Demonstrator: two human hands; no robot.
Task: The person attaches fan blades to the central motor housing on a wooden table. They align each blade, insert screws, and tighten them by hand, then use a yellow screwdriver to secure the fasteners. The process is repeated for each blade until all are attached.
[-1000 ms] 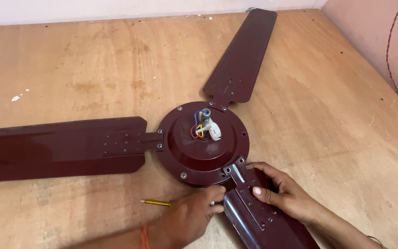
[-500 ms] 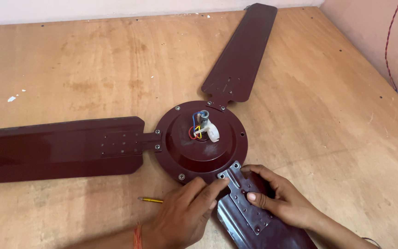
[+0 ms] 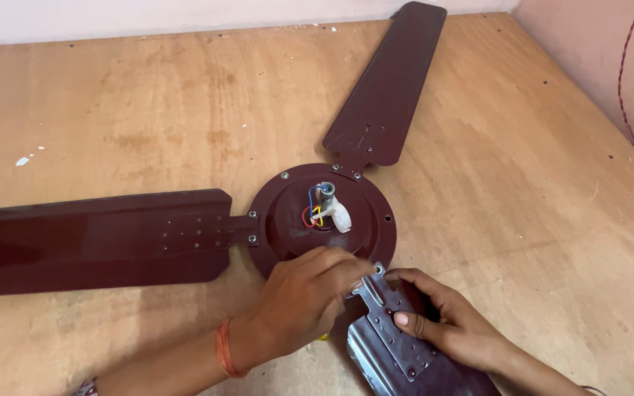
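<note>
Dark maroon three-bladed metal ceiling fan [image 3: 321, 220] lies motor-side up on the scuffed plywood worktop [image 3: 537, 183]; blades at 9, 1 and 5 o'clock. Left hand [image 3: 306, 301] is curled narrow, fingertips pinched at the hub rim where the 5 o'clock blade's perforated metal bracket [image 3: 390, 319] meets it; what they pinch is hidden. Right hand [image 3: 453, 326] lies flat on that bracket, thumb pressing. Judgement: keep bracket holes squarely over the hub holes, hold the blade firm, turn the fastener straight, no forcing
</note>
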